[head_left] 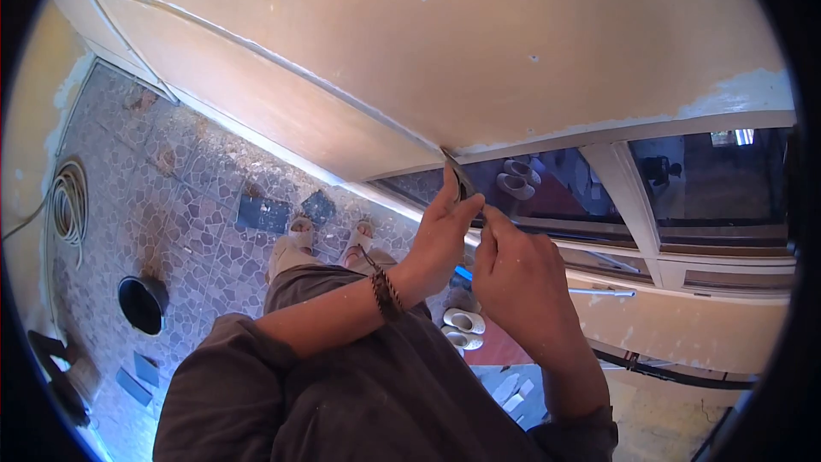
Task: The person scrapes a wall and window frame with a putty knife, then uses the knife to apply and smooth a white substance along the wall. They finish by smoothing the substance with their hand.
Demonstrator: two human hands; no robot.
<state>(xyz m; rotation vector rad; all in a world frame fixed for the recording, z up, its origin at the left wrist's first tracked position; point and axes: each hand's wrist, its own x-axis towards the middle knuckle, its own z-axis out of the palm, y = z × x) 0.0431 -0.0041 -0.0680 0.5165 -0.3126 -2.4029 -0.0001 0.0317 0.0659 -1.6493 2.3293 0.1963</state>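
My left hand, with a braided bracelet at its wrist, is closed around a slim dark tool. The tool's tip touches the yellowish wall at the corner of the window frame, where a raised strip ends. Close beside it, my right hand has its fingers curled, with the index finger and thumb near the tool's lower end. Whether those fingers grip the tool cannot be made out.
Dark window panes lie at the right. Below are a stone-patterned floor, a black bucket, a coiled hose, dark tile pieces near my feet and pale clogs. A light-blue pipe sticks out at right.
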